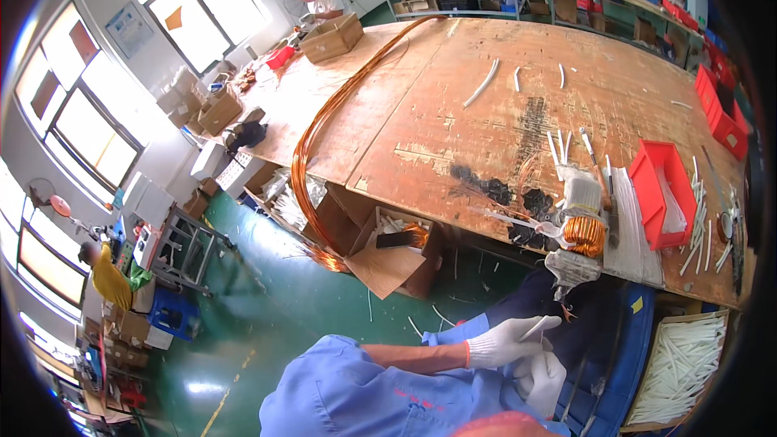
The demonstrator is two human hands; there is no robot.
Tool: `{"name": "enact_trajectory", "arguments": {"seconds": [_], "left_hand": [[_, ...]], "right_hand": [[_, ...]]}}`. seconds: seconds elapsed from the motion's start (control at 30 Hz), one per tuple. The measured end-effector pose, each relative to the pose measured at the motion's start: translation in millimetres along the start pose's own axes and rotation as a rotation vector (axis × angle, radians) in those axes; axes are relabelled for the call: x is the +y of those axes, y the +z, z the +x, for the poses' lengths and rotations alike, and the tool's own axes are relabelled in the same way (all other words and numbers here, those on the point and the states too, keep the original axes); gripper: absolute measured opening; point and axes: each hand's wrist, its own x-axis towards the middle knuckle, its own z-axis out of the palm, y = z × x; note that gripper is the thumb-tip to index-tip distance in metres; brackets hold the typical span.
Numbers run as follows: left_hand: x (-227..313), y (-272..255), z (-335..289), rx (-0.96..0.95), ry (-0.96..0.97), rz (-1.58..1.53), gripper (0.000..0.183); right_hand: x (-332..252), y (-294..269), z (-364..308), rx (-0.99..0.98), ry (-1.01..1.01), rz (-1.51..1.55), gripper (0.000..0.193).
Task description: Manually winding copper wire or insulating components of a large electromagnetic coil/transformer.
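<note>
My left hand [503,343], in a white knitted glove, is held close over my lap with its fingers closed. Just below it my right hand [541,380], gloved in white too, has curled fingers near the left fingertips. Whatever they hold, if anything, is too small or hidden to name. Beyond the hands, a coil of copper wire [584,235] sits in a grey vise [573,269] at the table's near edge. White tubing [503,217] reaches out to the left of the coil.
On the wooden table [421,121] lie a long copper wire bundle [301,166], a red bin [660,194] and several white tubes [694,235]. A carton of white tubes [680,364] stands at lower right; an open carton [388,267] is below the table edge. Another person [325,2] sits far off.
</note>
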Motion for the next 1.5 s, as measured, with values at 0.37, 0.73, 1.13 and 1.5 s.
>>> {"name": "enact_trajectory", "arguments": {"seconds": [0.37, 0.73, 1.13, 1.5], "left_hand": [[-3, -2, 4, 0.136, 0.02, 0.106, 0.069], [-3, 7, 3, 0.23, -0.022, 0.149, 0.066], [27, -13, 18, 0.219, 0.003, 0.096, 0.039], [78, -9, 27, 0.189, 0.039, 0.286, 0.035]], "right_hand": [[5, -1, 11, 0.06, -0.115, -0.157, 0.036], [19, 11, 7, 0.274, -0.295, -0.386, 0.027], [-26, -3, 13, 0.077, -0.411, -0.408, 0.02], [-83, -10, 16, 0.052, -0.263, -0.338, 0.023]]}}
